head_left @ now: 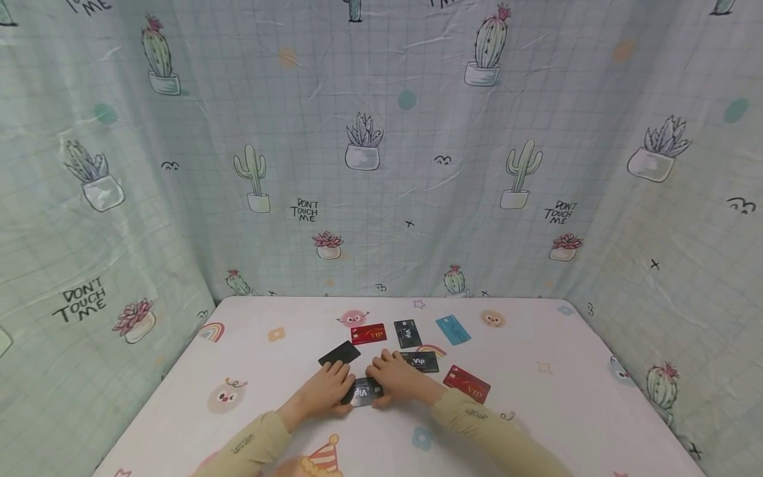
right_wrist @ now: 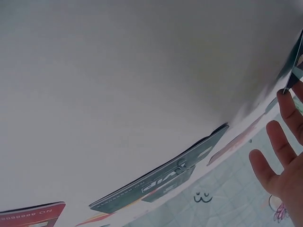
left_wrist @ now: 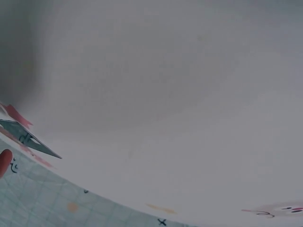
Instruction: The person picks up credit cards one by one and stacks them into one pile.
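A dark grey VIP card [head_left: 365, 392] is held between both hands near the front of the card group in the head view. My left hand [head_left: 328, 391] grips its left end, thumb toward the near side. At the right end, my right hand [head_left: 401, 380] pinches the card with curled fingers. In the right wrist view the right hand [right_wrist: 289, 179] shows at the right edge, a fingertip against a tilted card's corner. Only one fingertip of the left hand [left_wrist: 4, 161] enters the left wrist view.
Just beyond the left hand lies a black card [head_left: 339, 353]. Around it are a red VIP card [head_left: 368, 334], an upright dark card [head_left: 408, 334], a blue card [head_left: 454, 330], another dark VIP card [head_left: 426, 362] and a second red card [head_left: 467, 383]. A patterned curtain [head_left: 381, 185] stands behind the table.
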